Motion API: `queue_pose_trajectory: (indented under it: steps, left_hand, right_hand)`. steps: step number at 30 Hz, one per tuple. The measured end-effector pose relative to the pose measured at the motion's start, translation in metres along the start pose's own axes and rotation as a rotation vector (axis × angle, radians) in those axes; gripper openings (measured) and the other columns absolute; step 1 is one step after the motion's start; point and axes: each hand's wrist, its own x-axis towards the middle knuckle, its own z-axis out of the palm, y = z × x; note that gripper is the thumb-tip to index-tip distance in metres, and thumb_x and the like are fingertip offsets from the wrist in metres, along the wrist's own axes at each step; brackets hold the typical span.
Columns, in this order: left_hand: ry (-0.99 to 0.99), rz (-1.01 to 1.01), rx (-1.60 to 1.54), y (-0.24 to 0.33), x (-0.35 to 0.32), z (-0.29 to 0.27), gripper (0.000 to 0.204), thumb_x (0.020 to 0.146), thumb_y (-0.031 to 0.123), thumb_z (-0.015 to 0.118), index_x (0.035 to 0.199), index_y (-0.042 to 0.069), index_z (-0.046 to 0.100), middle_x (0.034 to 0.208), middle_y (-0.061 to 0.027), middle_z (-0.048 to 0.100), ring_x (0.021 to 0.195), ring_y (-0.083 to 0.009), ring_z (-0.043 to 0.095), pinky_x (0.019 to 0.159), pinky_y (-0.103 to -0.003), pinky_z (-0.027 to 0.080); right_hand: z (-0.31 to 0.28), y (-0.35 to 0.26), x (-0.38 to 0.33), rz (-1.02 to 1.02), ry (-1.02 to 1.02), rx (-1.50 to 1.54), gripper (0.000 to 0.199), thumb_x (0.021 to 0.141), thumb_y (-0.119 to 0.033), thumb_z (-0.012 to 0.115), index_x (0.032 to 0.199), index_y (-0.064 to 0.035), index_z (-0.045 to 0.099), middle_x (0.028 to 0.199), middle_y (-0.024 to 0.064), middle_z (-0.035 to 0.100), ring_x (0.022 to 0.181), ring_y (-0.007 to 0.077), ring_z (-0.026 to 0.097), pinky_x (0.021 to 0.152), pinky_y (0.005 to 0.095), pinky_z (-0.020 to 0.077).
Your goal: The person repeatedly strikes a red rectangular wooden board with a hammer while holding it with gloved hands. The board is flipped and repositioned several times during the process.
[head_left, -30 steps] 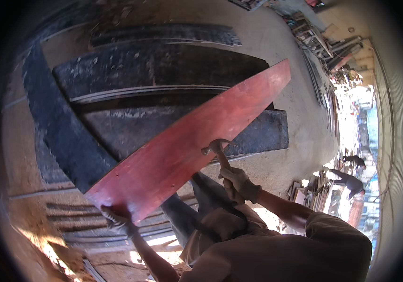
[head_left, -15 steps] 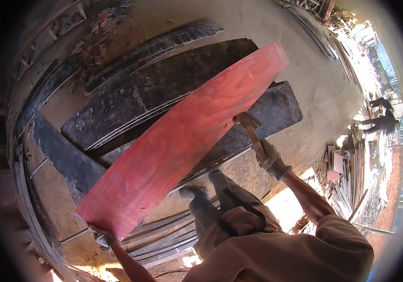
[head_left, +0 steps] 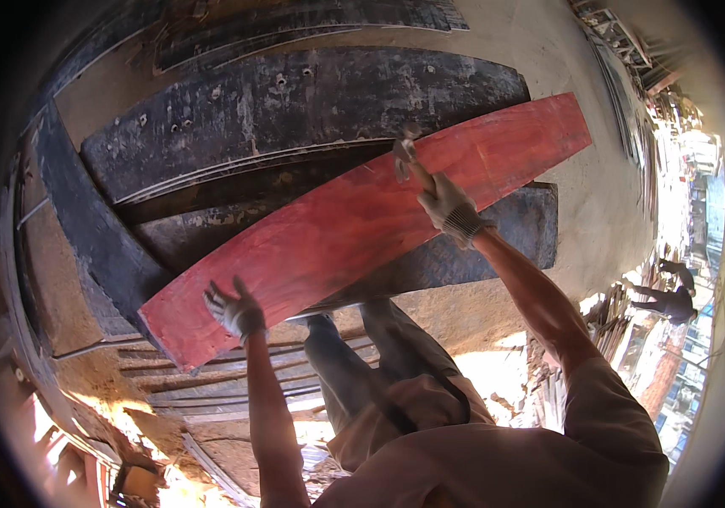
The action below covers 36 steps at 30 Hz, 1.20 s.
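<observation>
The gloved left hand [head_left: 234,310] is spread open, fingers splayed, just over the lower left end of the long red plywood board [head_left: 362,224], which is laid slantwise across dark, weathered formwork panels [head_left: 294,110]. Further right, a hammer [head_left: 409,161] is gripped tight by the gloved right hand [head_left: 451,207], its head resting at the board's upper edge.

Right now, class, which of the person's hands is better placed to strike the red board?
Probably the right hand: it grips the hammer over the red board. The left hand is open at the board's lower end.
</observation>
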Motion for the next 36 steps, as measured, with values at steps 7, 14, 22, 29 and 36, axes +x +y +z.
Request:
queue_pose_trajectory:
  steps: [7, 14, 22, 29, 36]
  left_hand:
    - [0.125, -0.098, 0.093, 0.111, -0.024, 0.086, 0.090, 0.103, 0.066, 0.045, 0.165, 0.005, 0.024, 0.169, -0.0305, 0.020, 0.156, -0.0512, 0.017, 0.124, -0.066, 0.016]
    - [0.144, -0.074, 0.142, 0.107, -0.027, 0.091, 0.090, 0.103, 0.066, 0.044, 0.164, 0.003, 0.024, 0.169, -0.0318, 0.019, 0.156, -0.0529, 0.016, 0.123, -0.069, 0.016]
    - [0.151, -0.081, 0.115, 0.112, -0.023, 0.086, 0.090, 0.103, 0.067, 0.045, 0.164, 0.003, 0.026, 0.167, -0.0322, 0.025, 0.155, -0.0538, 0.020, 0.123, -0.069, 0.017]
    - [0.114, -0.089, 0.110, 0.111, -0.025, 0.085, 0.093, 0.101, 0.067, 0.048, 0.164, 0.003, 0.024, 0.167, -0.0319, 0.023, 0.156, -0.0526, 0.017, 0.123, -0.070, 0.015]
    - [0.155, -0.097, 0.050, 0.111, -0.024, 0.090, 0.091, 0.102, 0.069, 0.043, 0.166, 0.008, 0.021, 0.169, -0.0292, 0.020, 0.157, -0.0520, 0.015, 0.124, -0.069, 0.013]
  right_hand:
    - [0.048, -0.052, 0.093, -0.334, 0.010, -0.405, 0.039, 0.104, -0.038, 0.058, 0.116, -0.0021, 0.052, 0.094, 0.0252, 0.070, 0.093, 0.0463, 0.069, 0.077, 0.0576, 0.0509]
    - [0.048, -0.033, 0.105, -0.318, -0.122, -0.625, 0.037, 0.104, -0.038, 0.057, 0.114, -0.0024, 0.051, 0.092, 0.0246, 0.070, 0.088, 0.0467, 0.069, 0.074, 0.0575, 0.0529]
    - [0.088, 0.066, 0.093, -0.465, 0.274, -0.538, 0.029, 0.102, -0.035, 0.064, 0.107, -0.0093, 0.050, 0.073, 0.0219, 0.066, 0.060, 0.0488, 0.065, 0.049, 0.0598, 0.0488]
    - [0.087, 0.101, 0.108, -0.362, 0.236, -0.557, 0.032, 0.099, -0.035, 0.068, 0.101, -0.0083, 0.050, 0.065, 0.0233, 0.064, 0.061, 0.0496, 0.065, 0.052, 0.0606, 0.0499]
    - [0.066, 0.045, 0.113, -0.374, 0.330, -0.335, 0.029, 0.093, -0.029, 0.073, 0.100, -0.0066, 0.056, 0.073, 0.0198, 0.068, 0.062, 0.0443, 0.067, 0.056, 0.0560, 0.0529]
